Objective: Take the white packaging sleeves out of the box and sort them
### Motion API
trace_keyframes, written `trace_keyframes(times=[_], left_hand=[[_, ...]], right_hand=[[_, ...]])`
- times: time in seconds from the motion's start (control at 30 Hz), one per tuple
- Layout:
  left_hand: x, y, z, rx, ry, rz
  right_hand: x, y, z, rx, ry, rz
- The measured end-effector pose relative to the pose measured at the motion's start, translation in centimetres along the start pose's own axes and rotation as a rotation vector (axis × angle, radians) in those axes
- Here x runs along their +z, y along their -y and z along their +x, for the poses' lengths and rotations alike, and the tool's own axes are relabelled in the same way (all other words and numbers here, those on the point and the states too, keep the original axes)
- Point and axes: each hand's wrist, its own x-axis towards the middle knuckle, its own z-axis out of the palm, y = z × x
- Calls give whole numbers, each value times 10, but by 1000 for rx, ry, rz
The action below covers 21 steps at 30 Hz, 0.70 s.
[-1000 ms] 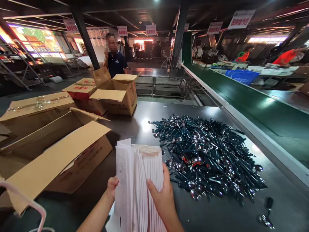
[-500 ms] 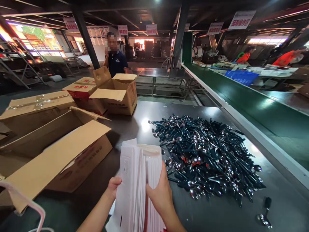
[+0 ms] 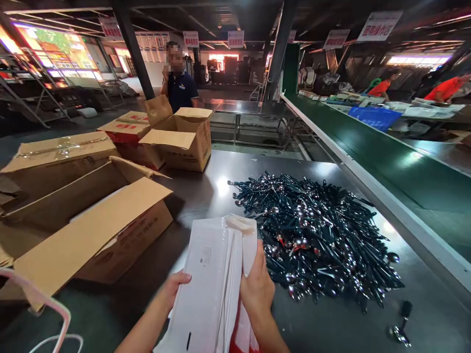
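Both my hands hold a thick stack of flat white paper sleeves (image 3: 215, 274) low in the middle of the view. My left hand (image 3: 175, 287) grips the stack's left edge from below. My right hand (image 3: 258, 289) clasps its right side, fingers over the top sleeves. The stack leans to the left, its broad white face up. To its right a large heap of dark-handled metal spoons (image 3: 316, 235) lies on the steel table (image 3: 206, 191).
An open cardboard box (image 3: 91, 220) lies left of the stack, with more boxes (image 3: 180, 135) behind. A person in a dark shirt (image 3: 180, 88) stands at the far end. A green conveyor (image 3: 375, 157) runs along the right. One loose spoon (image 3: 399, 326) lies near the right front.
The stack stood upright and fanned a second ago; it has now tipped left and closed up, showing its flat face. My right hand slid along its right side.
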Motion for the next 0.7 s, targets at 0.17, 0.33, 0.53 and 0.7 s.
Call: trace_keyframes(times=[0.17,0.33,0.53,0.7], left_hand=[[13,-6,-3,23,-90,87],[12,-11,-9,38,-192,103],[12,-15,-15,-17,-231,66],[16,-39,-2,171,-468,9]], right_hand=[[2,2,1,-31,1,-128],[-5,-9,16,123,-10,45],[-27,-40,34,320,-108,307],[-74,-79,42,331,-530,555]])
